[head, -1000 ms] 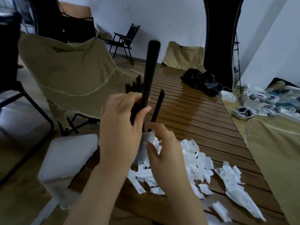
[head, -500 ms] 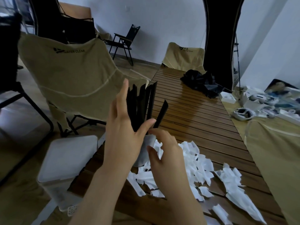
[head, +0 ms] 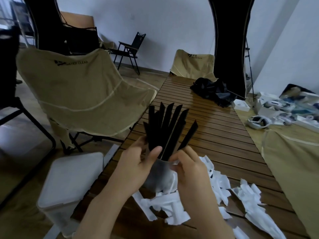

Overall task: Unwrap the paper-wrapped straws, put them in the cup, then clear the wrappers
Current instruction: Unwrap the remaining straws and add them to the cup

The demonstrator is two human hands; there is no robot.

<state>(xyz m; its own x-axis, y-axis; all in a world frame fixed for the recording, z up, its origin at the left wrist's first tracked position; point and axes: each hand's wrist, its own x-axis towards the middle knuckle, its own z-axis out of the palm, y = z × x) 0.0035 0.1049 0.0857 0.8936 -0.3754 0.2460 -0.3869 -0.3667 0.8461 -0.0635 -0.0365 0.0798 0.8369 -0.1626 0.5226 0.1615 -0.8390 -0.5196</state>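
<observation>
Several black straws (head: 166,128) stand fanned out in a clear plastic cup (head: 159,175) near the front left corner of the slatted wooden table (head: 215,138). My left hand (head: 136,168) wraps the base of the straw bundle just above the rim, thumb in front and fingers behind. On the cup's right side, my right hand (head: 191,173) pinches the rim. Torn white paper wrappers (head: 217,183) lie heaped right of the cup, and more wrappers (head: 253,202) lie further right. The cup's lower part is partly hidden by my hands.
A white lidded bin (head: 72,183) stands on the floor left of the table. A tan camp chair (head: 82,87) is behind it. Black cloth (head: 212,92) lies at the table's far end. White headsets and boxes (head: 259,120) clutter the right side.
The straw my left hand held upright has dropped into the cup. That hand opened flat against the bundle, then curled round its base. The straws now fan wider.
</observation>
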